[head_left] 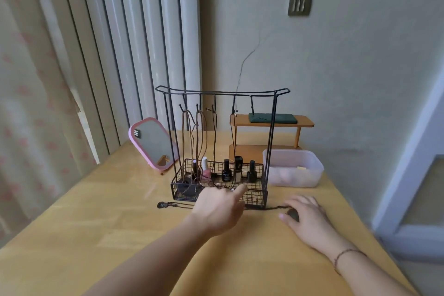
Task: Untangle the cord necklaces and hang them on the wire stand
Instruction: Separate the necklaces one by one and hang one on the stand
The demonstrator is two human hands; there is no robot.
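Note:
The black wire stand (272, 127) is in the middle of the table, with several brown cord necklaces (198, 137) hanging from its left hooks and one dark cord (232, 132) further right. Another cord necklace (177, 204) lies on the table along the stand's front, its dark pendant at the left end. My left hand (218, 209) reaches over this cord, index finger stretched out onto the basket's front edge; its other fingers are hidden. My right hand (308, 217) rests on the table at the stand's right corner, thumb and fingers pinching a dark pendant (293, 214) at the cord's right end.
The stand's basket (258, 196) holds several nail polish bottles (225, 172). A pink-framed mirror (151, 142) leans at the back left. A translucent plastic box (294, 168) sits right of the stand, with a small wooden shelf (271, 121) behind it. Curtains hang at the left.

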